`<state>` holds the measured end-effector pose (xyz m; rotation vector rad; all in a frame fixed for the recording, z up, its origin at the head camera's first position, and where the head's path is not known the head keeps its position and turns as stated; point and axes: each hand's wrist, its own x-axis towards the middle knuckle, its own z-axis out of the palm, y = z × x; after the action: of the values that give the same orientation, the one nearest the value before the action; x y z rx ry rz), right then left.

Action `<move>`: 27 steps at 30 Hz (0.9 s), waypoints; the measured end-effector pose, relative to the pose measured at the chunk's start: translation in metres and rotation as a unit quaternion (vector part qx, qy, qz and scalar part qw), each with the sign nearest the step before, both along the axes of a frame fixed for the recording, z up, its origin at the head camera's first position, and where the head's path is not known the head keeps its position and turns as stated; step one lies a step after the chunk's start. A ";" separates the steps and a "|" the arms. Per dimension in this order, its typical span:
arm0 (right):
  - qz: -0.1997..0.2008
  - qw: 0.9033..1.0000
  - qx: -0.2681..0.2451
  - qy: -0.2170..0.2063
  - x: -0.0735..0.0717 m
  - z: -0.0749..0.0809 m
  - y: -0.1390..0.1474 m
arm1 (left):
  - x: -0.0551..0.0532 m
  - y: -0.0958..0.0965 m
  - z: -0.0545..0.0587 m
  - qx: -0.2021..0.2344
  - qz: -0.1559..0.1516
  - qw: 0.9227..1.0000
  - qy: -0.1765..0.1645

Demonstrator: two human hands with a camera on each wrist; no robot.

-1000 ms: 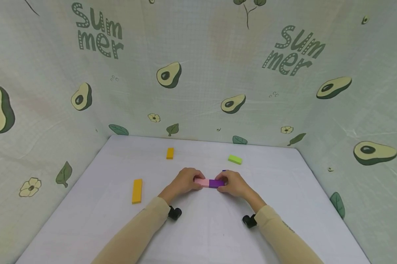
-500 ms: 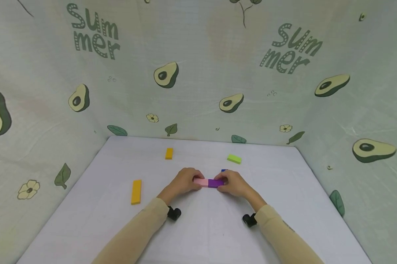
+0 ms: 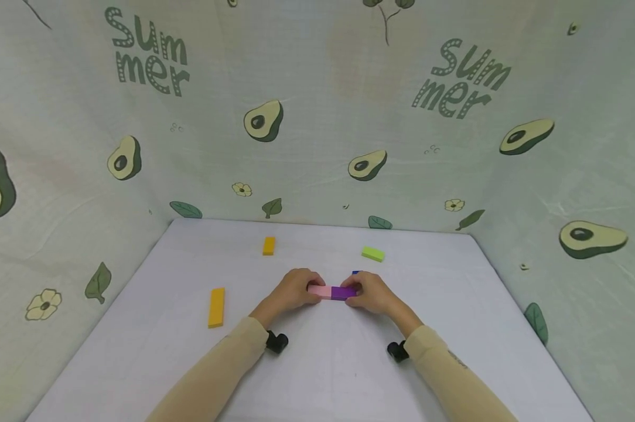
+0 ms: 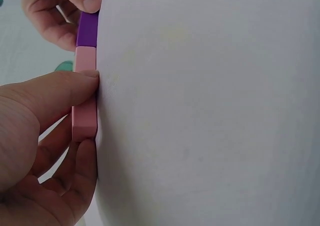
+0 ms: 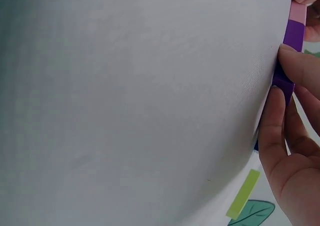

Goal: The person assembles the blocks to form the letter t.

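A pink block (image 3: 321,292) and a purple block (image 3: 341,293) lie end to end on the white table, their ends touching. My left hand (image 3: 296,289) pinches the pink block near its outer end. In the left wrist view the thumb lies across the front of the pink block (image 4: 85,118), with the fingers curled about its end and back. My right hand (image 3: 371,293) pinches the outer end of the purple one; its thumb covers part of the purple block (image 5: 294,35) in the right wrist view. Just behind the right hand, a blue piece (image 3: 356,272) is mostly hidden.
A long yellow block (image 3: 217,308) lies to the left of the left forearm. Farther back are a shorter yellow block (image 3: 269,246) and a lime green block (image 3: 372,254). Patterned cloth walls (image 3: 317,140) enclose the white tabletop (image 3: 344,375) at the back and sides.
The head view has shifted slightly, so everything sits a little farther left. Both hands keep their grip on the pink and purple blocks, with no clear movement on the table.
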<state>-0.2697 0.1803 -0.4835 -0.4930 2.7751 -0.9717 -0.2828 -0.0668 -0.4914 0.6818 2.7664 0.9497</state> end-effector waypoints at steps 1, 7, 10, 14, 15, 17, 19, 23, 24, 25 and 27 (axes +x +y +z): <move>-0.001 1.000 0.000 -0.002 0.000 0.000 -0.001 | 0.000 0.000 -0.001 0.000 0.000 1.000 0.001; -0.010 1.000 0.000 -0.009 -0.002 -0.001 -0.002 | -0.001 -0.002 -0.003 0.001 0.002 1.000 -0.003; -0.004 1.000 -0.001 -0.005 -0.002 -0.001 -0.001 | -0.001 -0.002 -0.002 0.003 -0.003 1.000 -0.002; 0.009 1.000 0.000 0.003 -0.002 0.000 0.001 | -0.002 -0.003 -0.003 0.003 -0.015 1.000 0.009; 0.010 1.000 0.000 0.004 -0.002 0.000 0.002 | -0.003 -0.003 -0.004 0.003 -0.018 1.000 0.012; 0.010 1.000 0.001 0.002 -0.002 0.000 0.002 | -0.004 -0.004 -0.004 0.003 -0.021 1.000 0.012; 0.008 1.000 -0.001 0.000 -0.002 0.000 0.003 | -0.004 -0.004 -0.004 0.004 -0.024 1.000 0.008; 0.009 1.000 -0.001 0.001 -0.002 0.000 0.003 | -0.004 -0.007 -0.001 0.007 -0.035 0.999 -0.001; 0.009 1.000 -0.001 0.001 -0.002 -0.001 0.003 | -0.004 -0.008 0.000 0.006 -0.037 0.999 -0.004; 0.009 1.000 -0.001 0.001 -0.002 -0.001 0.003 | -0.003 -0.010 0.002 0.007 -0.039 0.999 -0.008; 0.010 1.000 0.001 0.002 -0.003 -0.001 0.003 | -0.003 -0.014 0.005 0.006 -0.042 0.999 -0.012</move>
<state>-0.2724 0.1836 -0.4848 -0.5210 2.7688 -0.9641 -0.2860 -0.0805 -0.4862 0.7766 2.6900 0.9531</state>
